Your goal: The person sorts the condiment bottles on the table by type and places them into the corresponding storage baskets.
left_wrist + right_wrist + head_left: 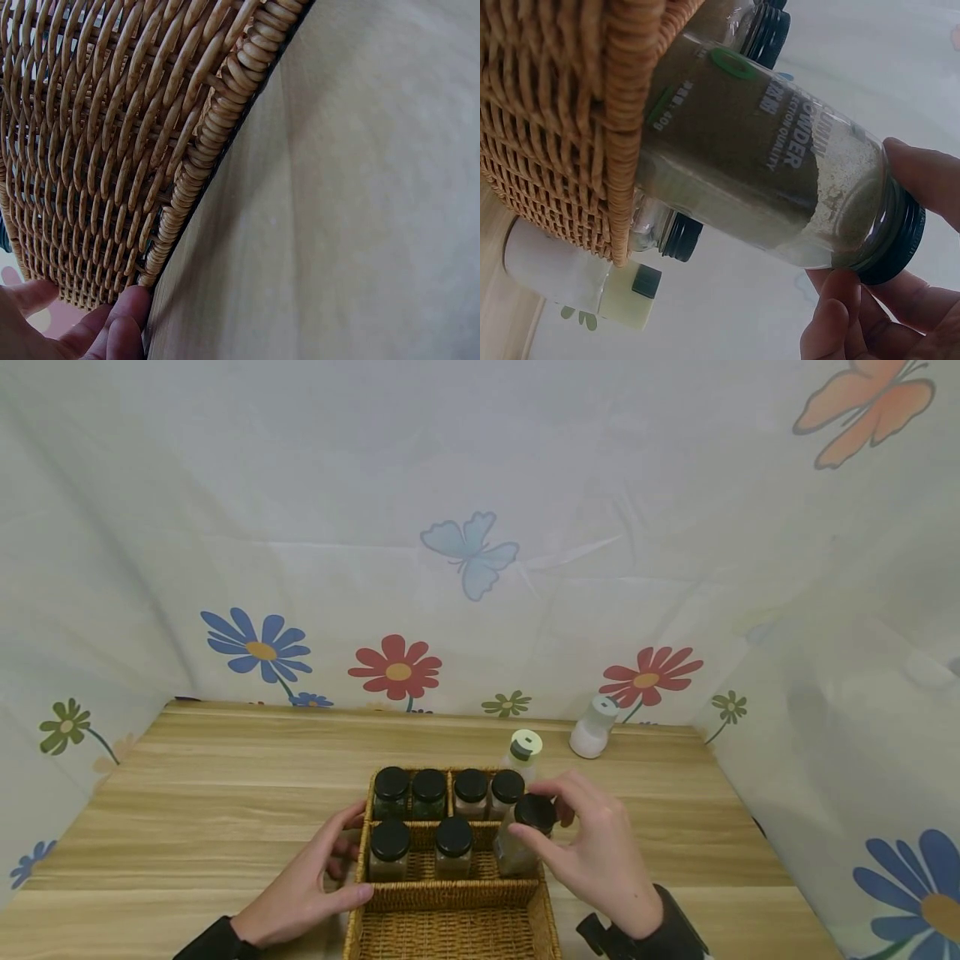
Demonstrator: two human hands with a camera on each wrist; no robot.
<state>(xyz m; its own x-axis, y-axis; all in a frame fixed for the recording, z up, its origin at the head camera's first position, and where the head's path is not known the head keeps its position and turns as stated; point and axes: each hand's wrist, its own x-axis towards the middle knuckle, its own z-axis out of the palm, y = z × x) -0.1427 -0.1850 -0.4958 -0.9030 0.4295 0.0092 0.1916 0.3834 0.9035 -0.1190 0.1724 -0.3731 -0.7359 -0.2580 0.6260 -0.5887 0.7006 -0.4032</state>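
My right hand (592,843) pinches the black lid of a clear spice jar (513,850) between thumb and fingers. The jar is tilted, its lower part inside the wicker basket (450,896) at the right of the middle row. In the right wrist view this jar (742,142) holds brown powder and carries a label reading "cumin powder". My left hand (303,881) touches the basket's left side, thumb on the rim; in the left wrist view, fingertips (124,330) rest low against the woven wall (97,150).
Two more jars (390,852) stand in the middle row. Several black-lidded jars (429,793) fill the back compartments. A bottle with a pale-yellow cap (527,743) stands behind the basket; a white bottle (591,737) is farther right, near the flowered backdrop (480,635).
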